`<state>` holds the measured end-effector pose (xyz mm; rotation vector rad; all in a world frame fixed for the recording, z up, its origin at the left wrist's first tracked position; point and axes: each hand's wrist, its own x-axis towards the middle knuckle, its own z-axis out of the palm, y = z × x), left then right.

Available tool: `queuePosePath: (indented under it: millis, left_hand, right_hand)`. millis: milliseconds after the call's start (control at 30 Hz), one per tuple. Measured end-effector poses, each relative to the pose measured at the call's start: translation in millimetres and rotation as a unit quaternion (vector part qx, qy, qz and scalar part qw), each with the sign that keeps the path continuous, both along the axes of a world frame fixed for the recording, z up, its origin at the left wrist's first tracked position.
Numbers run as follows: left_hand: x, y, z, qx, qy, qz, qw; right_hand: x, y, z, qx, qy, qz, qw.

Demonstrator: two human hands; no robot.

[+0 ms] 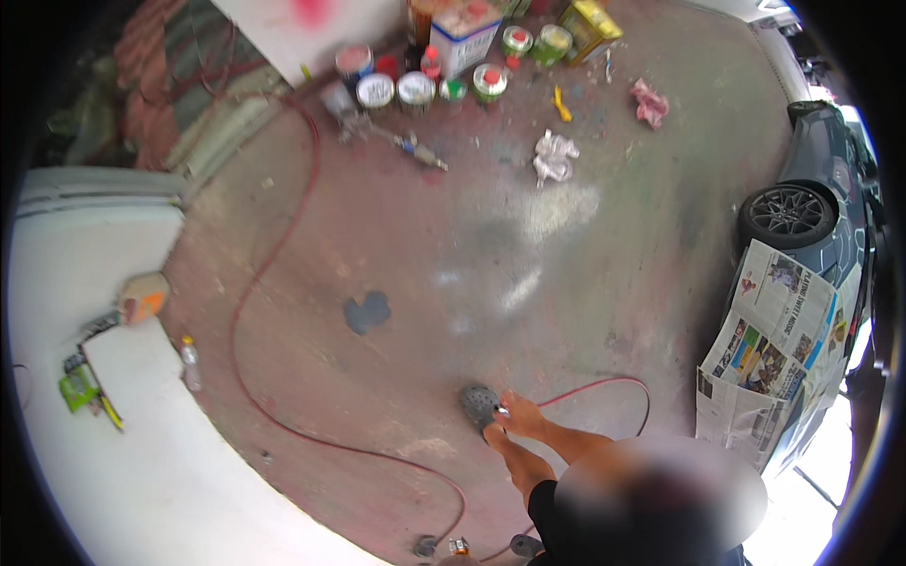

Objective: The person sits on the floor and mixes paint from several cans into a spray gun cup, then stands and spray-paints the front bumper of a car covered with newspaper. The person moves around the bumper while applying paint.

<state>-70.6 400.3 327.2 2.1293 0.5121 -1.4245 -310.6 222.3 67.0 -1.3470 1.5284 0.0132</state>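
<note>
Materials: concrete floor (613, 283), matt, stained dull red and green with pale scuffs. Smooth red hose (613, 380) lies in a loop to the right of my hand. Silvery tool (502, 411), small and hard-looking, with a darker tip. Grey clog (479, 404), rounded and perforated, just beyond. Farther off: cylindrical paint tins (415, 89), a crumpled white rag (555, 156) and flat newspaper sheets (779, 321) draped over a glossy grey car (840, 165).

Pose: my right forearm slants in from lower right, bare, elbow side masked by a blurred patch. Right hand (520, 415) is low, fingers curled round the silvery tool. A second bare limb rises from black cloth to the same spot; forearm or leg, I cannot settle. Left hand: grip cannot be told.

Orientation: the silvery tool sits at my fingertips, its exposed end directed left toward the clog. Long axis appears roughly in line with the forearm; most is covered. Hose runs off opposite, rightward.
</note>
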Motion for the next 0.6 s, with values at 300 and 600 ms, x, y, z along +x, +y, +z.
queuePosePath:
  millis: [300, 600]
  left_hand:
    - [49, -62, 186, -0.120, 0.005, -0.008, 0.993]
    - [-25, -330, 396, -0.540, -0.308, -0.407, 0.669]
  right_hand:
    - [-13, -40, 283, -0.086, -0.038, -0.105, 0.990]
    - [-35, -69, 537, -0.155, -0.163, -0.263, 0.938]
